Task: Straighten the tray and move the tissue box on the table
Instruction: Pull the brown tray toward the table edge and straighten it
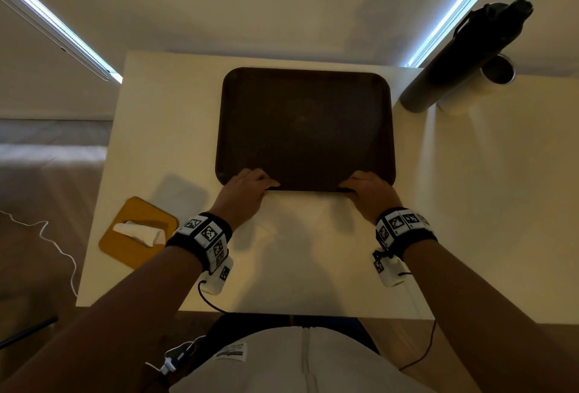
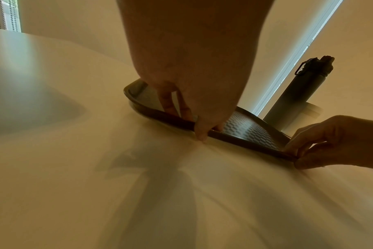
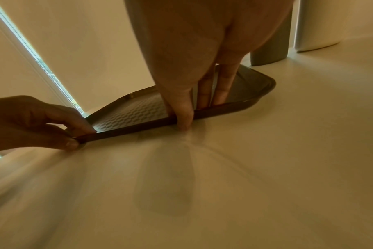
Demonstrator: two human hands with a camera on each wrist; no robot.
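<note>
Head view first: both hands are down on the near rim of the tray, set well apart, one toward each near corner. The left hand (image 1: 242, 187) pinches the rim with fingers over the top and thumb against the outer edge, and the right hand (image 1: 369, 188) mirrors it. From the left wrist view the thumb (image 2: 200, 133) drops to the worktop in front of the rim while the fingers (image 2: 167, 102) reach inside the tray; the right wrist view shows the same clamp on the other side. A wide two-handed grip like this looks meant for turning or sliding the tray flat, not lifting it.

The tray (image 1: 305, 129) lies flat in the middle of the worktop (image 1: 313, 251), its edges already close to square with the worktop's edges, so by the look of it the straightening is near done or in its last nudge.

Off to the left, near the worktop's left edge, sits the tissue box (image 1: 138, 233), yellow on top with a tissue sticking out, skewed and untouched; that part is not yet done.

At the far right corner stand a tall dark bottle (image 1: 463, 57) and a pale cup (image 1: 479, 85), just beside the tray's far right corner but apart from it. Any push that way wants care.
</note>
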